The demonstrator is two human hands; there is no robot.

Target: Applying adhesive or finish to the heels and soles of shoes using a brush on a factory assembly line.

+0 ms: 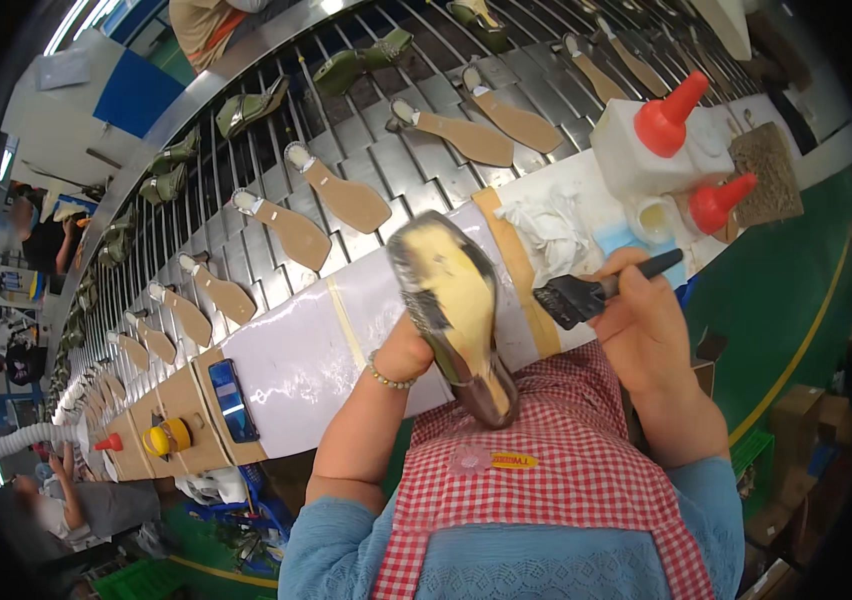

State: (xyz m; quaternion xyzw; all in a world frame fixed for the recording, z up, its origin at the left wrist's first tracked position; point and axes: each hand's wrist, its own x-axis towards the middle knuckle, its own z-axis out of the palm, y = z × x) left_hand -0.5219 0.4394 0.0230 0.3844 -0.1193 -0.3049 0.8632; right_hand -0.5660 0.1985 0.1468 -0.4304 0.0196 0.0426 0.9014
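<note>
My left hand (405,352), with a beaded bracelet at the wrist, is closed round a shoe (464,290) whose underside faces up. That underside is pale yellow, its edges are dark and shiny, and the heel end points toward my apron. Most of my left fingers are hidden behind the shoe. In my right hand (644,318) is a flat brush (570,299) with a black handle and dark bristles, gripped between thumb and fingers. The brush head is to the right of the shoe, apart from it. A crumpled white cloth (551,228) lies just beyond the brush.
Beyond the worktop (291,335) runs a slatted metal conveyor (346,140) bearing several tan soles (341,200) and green shoes (361,62). White bottles with red nozzles (671,115) and a small cup (652,219) stand at right. A phone (233,400) and a yellow container (166,437) are at left.
</note>
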